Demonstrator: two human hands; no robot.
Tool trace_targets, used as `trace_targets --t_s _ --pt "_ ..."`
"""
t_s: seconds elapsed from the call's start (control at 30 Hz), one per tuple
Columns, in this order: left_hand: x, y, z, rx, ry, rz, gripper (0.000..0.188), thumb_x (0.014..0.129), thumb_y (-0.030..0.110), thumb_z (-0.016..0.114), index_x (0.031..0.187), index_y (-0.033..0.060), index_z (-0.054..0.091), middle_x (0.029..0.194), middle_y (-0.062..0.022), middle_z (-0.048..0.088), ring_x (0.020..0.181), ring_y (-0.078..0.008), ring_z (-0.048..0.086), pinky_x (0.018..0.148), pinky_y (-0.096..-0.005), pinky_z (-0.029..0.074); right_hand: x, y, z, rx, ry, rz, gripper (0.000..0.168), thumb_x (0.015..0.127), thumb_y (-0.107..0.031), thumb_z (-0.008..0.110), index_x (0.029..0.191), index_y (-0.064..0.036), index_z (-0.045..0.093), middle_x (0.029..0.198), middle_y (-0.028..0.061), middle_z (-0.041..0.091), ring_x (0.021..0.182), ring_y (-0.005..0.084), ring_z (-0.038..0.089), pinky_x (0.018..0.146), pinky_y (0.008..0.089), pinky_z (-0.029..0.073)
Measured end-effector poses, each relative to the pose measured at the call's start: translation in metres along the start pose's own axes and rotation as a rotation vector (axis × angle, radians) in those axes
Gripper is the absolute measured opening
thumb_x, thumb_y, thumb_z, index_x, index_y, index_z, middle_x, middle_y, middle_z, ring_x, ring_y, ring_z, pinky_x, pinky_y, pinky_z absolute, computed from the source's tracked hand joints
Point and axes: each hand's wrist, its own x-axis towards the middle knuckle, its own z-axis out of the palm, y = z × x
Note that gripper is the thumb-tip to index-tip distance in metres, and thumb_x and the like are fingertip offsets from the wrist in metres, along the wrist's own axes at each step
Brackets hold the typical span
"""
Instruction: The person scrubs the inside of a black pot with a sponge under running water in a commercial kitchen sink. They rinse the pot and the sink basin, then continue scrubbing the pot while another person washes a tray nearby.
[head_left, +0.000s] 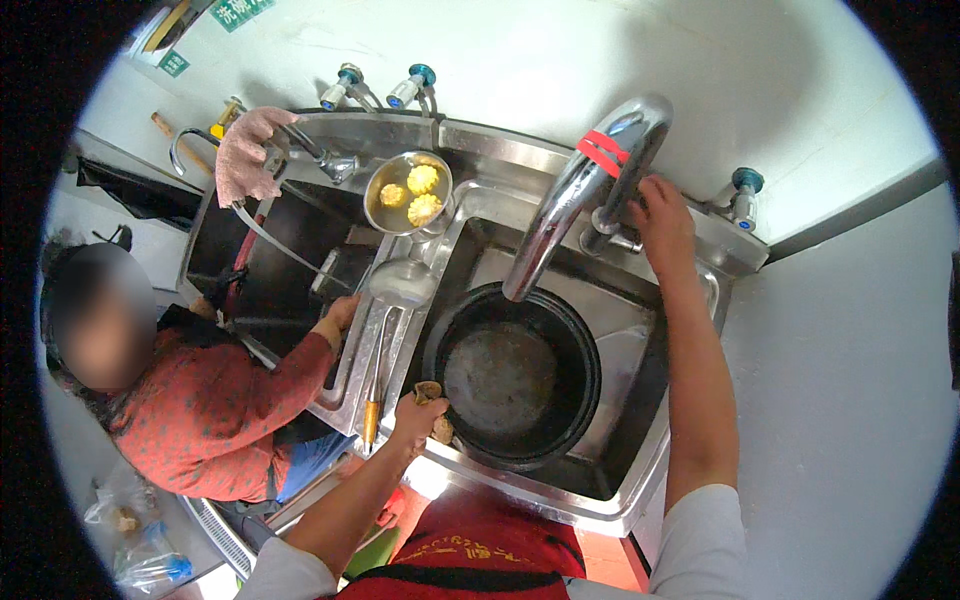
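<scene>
In the right basin of a steel sink (630, 442) sits a round black pan (499, 386), its inside dark and wet-looking. My left hand (420, 420) grips a crumpled brown cloth-like piece (442, 430) against the pan's left rim. A tall chrome faucet (551, 202) with red tape arches over the pan, and no water stream shows at its mouth. My right hand (666, 221) is at the faucet's base, fingers bent beside the upright pipe. The pipe partly hides the fingertips, so their hold on it is unclear.
On the sink's divider lie a steel ladle (403, 283) with a wooden handle and a steel bowl (367, 202) with three yellow corn pieces (422, 178). A co-worker in a red patterned top (202, 420) reaches into the left basin. A pink cloth (247, 157) hangs over another faucet.
</scene>
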Motion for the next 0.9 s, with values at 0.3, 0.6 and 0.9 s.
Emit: trace_targets --t_s 0.3,0.6,0.9 --pt "0.009 -0.007 -0.006 -0.052 -0.044 -0.046 0.018 0.071 0.004 0.059 0.089 0.0011 0.058 0.079 -0.0038 0.058 0.068 -0.0154 0.056 0.062 -0.0305 0.046 -0.078 0.0 -0.034 0.023 0.406 0.391 0.029 0.081 -0.016 0.061 0.107 -0.003 0.056 0.102 0.0119 0.058 0.088 0.0263 0.058 0.073 0.0334 0.046" --pt "0.048 -0.071 -0.015 -0.066 -0.055 -0.139 0.018 0.078 -0.001 0.052 0.093 0.008 0.051 0.066 -0.0062 0.052 0.045 -0.0225 0.053 0.039 -0.0375 0.044 -0.132 0.058 0.061 1.05 0.096 1.101 0.035 0.085 -0.028 0.059 0.107 -0.002 0.054 0.085 0.0045 0.057 0.073 0.0141 0.055 0.064 0.0266 0.047" --pt "0.051 -0.078 -0.01 0.003 -0.082 -0.177 0.026 0.074 -0.001 0.052 0.1 0.0055 0.05 0.078 -0.0056 0.053 0.062 -0.0171 0.054 0.054 -0.0321 0.045 -0.082 0.047 0.07 0.976 -0.005 1.039 0.03 0.083 -0.021 0.061 0.105 -0.001 0.056 0.076 0.0063 0.057 0.059 0.0126 0.054 0.051 0.0239 0.047"
